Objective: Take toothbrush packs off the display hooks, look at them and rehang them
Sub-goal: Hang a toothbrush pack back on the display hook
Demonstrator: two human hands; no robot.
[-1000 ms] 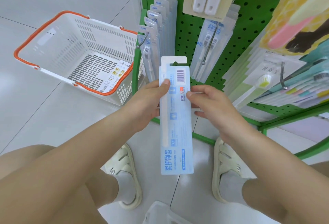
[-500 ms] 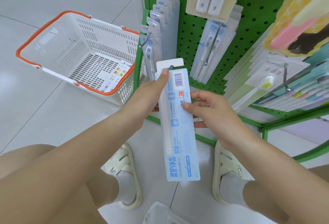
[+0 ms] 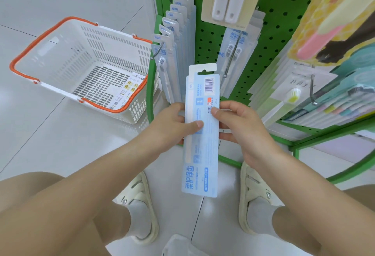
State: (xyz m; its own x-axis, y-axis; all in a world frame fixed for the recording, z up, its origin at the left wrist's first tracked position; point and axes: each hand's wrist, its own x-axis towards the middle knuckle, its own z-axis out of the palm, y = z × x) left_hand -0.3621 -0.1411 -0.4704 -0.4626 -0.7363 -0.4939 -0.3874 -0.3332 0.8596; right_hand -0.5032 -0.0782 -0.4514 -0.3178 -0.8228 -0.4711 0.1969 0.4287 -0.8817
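A long pale-blue toothbrush pack [image 3: 200, 154] stands upright in front of me, its printed back with a barcode facing me. My left hand [image 3: 172, 125] grips its left edge, thumb across the face. My right hand [image 3: 237, 121] pinches its right edge with the thumb on the face and fingers behind. Beyond it, a row of matching packs [image 3: 172, 38] hangs on a metal hook [image 3: 157, 52] at the corner of the green pegboard stand [image 3: 211, 38]. More toothbrush packs [image 3: 235, 52] hang on a hook further right.
A white shopping basket with orange handles [image 3: 85, 66] sits on the tiled floor to the left, some flat packs inside. Other toothbrush packs [image 3: 324, 97] hang on the right panel. The stand's green base rail [image 3: 150, 97] curves near my sandalled feet.
My left hand slid down from the pack's top corner to its middle. The pack went from tilted to nearly upright and sits a little lower.
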